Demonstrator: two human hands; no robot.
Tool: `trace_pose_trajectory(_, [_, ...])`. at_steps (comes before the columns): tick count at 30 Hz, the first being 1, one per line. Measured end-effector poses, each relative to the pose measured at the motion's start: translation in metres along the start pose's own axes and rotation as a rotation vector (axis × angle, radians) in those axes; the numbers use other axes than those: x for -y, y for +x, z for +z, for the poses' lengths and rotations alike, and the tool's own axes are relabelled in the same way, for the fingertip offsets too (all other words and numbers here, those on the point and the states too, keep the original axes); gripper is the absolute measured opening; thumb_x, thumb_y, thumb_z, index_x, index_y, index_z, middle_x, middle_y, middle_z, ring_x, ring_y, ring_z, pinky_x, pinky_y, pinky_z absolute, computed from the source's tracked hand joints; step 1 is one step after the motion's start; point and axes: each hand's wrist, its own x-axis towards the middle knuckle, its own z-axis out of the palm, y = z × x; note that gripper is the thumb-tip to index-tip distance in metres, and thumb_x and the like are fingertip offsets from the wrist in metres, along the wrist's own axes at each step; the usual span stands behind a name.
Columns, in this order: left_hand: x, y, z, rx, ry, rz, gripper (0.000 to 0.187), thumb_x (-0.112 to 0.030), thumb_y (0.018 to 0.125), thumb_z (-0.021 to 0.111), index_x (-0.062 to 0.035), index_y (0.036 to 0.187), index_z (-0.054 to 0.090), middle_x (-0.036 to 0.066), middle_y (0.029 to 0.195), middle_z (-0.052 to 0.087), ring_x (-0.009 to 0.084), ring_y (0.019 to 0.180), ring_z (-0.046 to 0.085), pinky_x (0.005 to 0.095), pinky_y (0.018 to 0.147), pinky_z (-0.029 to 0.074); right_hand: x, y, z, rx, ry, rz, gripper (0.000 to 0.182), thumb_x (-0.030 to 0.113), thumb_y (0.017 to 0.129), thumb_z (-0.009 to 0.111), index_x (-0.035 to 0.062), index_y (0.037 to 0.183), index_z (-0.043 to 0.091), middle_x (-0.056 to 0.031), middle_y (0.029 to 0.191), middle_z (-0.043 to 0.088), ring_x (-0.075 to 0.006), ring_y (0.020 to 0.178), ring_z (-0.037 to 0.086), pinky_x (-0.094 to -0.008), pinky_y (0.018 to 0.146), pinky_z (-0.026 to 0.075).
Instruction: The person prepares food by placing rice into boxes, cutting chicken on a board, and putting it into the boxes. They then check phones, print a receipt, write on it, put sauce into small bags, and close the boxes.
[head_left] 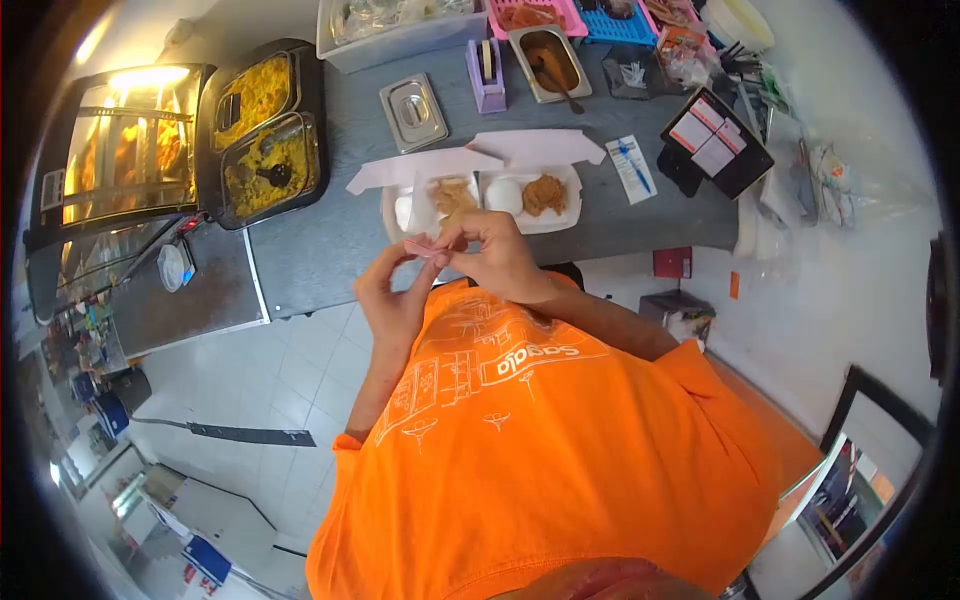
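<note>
Between my two hands, in front of my chest, is a small pinkish piece of paper or plastic (424, 247). My left hand (392, 285) pinches it from the left, and my right hand (497, 258) pinches it from the right. Just beyond my hands are two open white boxes, side by side. In the left box (388, 212) are a white item and light brown food (452, 196), partly hidden by a thin sheet. The right box (567, 218) has a white mound (503, 197) and brown food (545, 196).
A metal lid (413, 112), a purple tape dispenser (487, 80) and a sauce pan with a ladle (546, 62) stand behind the boxes. Yellow food trays (268, 165) are at left. A tablet (716, 143) and a card with a blue pen (630, 170) are at right.
</note>
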Motion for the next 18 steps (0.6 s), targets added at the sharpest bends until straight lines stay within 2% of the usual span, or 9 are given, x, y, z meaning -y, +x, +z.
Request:
trace_pose_trajectory(1, [0.011, -0.005, -0.006, 0.036, -0.135, -0.086, 0.018, -0.005, 0.082, 0.079, 0.0032, 0.097, 0.071, 0.012, 0.093, 0.073, 0.0181, 0.089, 0.069, 0.0292, 0.081, 0.053, -0.005, -0.001, 0.011, -0.031, -0.008, -0.049, 0.010, 0.003, 0.084, 0.075, -0.0017, 0.085, 0.067, -0.0042, 0.083, 0.070, -0.0086, 0.071, 0.064, -0.0227, 0.062, 0.050])
trace_pose_trajectory(2, [0.014, -0.004, -0.010, 0.072, -0.272, -0.167, 0.017, -0.005, 0.084, 0.077, 0.0035, 0.098, 0.072, 0.012, 0.094, 0.073, 0.0173, 0.090, 0.068, 0.0288, 0.082, 0.054, -0.006, -0.001, 0.020, -0.040, 0.162, -0.009, 0.016, 0.005, 0.084, 0.076, -0.0011, 0.082, 0.062, -0.0043, 0.081, 0.070, -0.0077, 0.067, 0.062, -0.0224, 0.058, 0.049])
trace_pose_trajectory(3, [0.017, -0.003, -0.014, 0.108, -0.411, -0.249, 0.015, -0.005, 0.086, 0.075, 0.0037, 0.099, 0.072, 0.012, 0.095, 0.074, 0.0166, 0.091, 0.068, 0.0284, 0.084, 0.054, -0.006, -0.001, 0.025, -0.042, 0.168, 0.090, 0.015, 0.005, 0.084, 0.076, -0.0013, 0.082, 0.063, -0.0046, 0.079, 0.069, -0.0088, 0.064, 0.062, -0.0234, 0.057, 0.049])
trace_pose_trajectory(5, [0.024, 0.000, -0.022, 0.178, -0.476, -0.326, 0.014, -0.005, 0.091, 0.069, 0.0043, 0.101, 0.072, 0.010, 0.096, 0.073, 0.0149, 0.089, 0.068, 0.0283, 0.084, 0.054, 0.001, -0.005, 0.029, -0.044, 0.182, 0.294, 0.013, 0.005, 0.083, 0.077, -0.0017, 0.082, 0.066, -0.0053, 0.074, 0.067, -0.0109, 0.058, 0.061, -0.0253, 0.054, 0.049])
trace_pose_trajectory(9, [0.039, 0.004, -0.035, 0.273, -0.546, -0.380, 0.020, -0.011, 0.096, 0.063, 0.0053, 0.103, 0.071, 0.010, 0.095, 0.072, 0.0158, 0.087, 0.069, 0.0315, 0.083, 0.057, 0.008, -0.008, 0.031, 0.016, 0.252, 0.301, 0.014, 0.007, 0.086, 0.075, -0.0017, 0.082, 0.065, -0.0050, 0.074, 0.066, -0.0112, 0.057, 0.062, -0.0249, 0.051, 0.049])
trace_pose_trajectory(11, [0.042, 0.006, -0.039, 0.306, -0.511, -0.364, 0.020, -0.010, 0.097, 0.062, 0.0062, 0.105, 0.071, 0.011, 0.095, 0.073, 0.0153, 0.086, 0.069, 0.0314, 0.082, 0.057, 0.010, -0.010, 0.031, 0.025, 0.257, 0.289, 0.015, 0.008, 0.087, 0.074, -0.0019, 0.083, 0.064, -0.0042, 0.074, 0.066, -0.0107, 0.057, 0.063, -0.0254, 0.051, 0.050])
trace_pose_trajectory(14, [0.039, 0.007, -0.039, 0.312, -0.527, -0.321, 0.021, -0.010, 0.097, 0.062, 0.0075, 0.105, 0.070, 0.012, 0.094, 0.073, 0.0155, 0.085, 0.069, 0.0311, 0.081, 0.058, 0.011, -0.014, 0.040, -0.049, 0.097, 0.189, 0.017, 0.013, 0.091, 0.069, -0.0024, 0.084, 0.064, -0.0115, 0.073, 0.068, -0.0206, 0.058, 0.066, -0.0332, 0.055, 0.052])
trace_pose_trajectory(17, [0.048, 0.008, -0.032, 0.331, -0.510, -0.296, 0.020, -0.008, 0.095, 0.064, 0.0087, 0.104, 0.070, 0.012, 0.092, 0.073, 0.0164, 0.082, 0.070, 0.0311, 0.079, 0.059, 0.022, -0.014, 0.038, 0.007, -0.437, -0.040, 0.017, 0.014, 0.093, 0.062, -0.0022, 0.086, 0.063, -0.0215, 0.073, 0.066, -0.0352, 0.065, 0.067, -0.0416, 0.061, 0.052])
trace_pose_trajectory(18, [0.052, 0.009, -0.031, 0.339, -0.489, -0.290, 0.019, -0.006, 0.094, 0.064, 0.0091, 0.103, 0.069, 0.012, 0.091, 0.073, 0.0168, 0.081, 0.070, 0.0311, 0.078, 0.059, 0.020, -0.014, 0.040, 0.004, -0.480, -0.039, 0.018, 0.014, 0.092, 0.058, -0.0024, 0.085, 0.062, -0.0267, 0.074, 0.063, -0.0442, 0.072, 0.064, -0.0466, 0.064, 0.050])
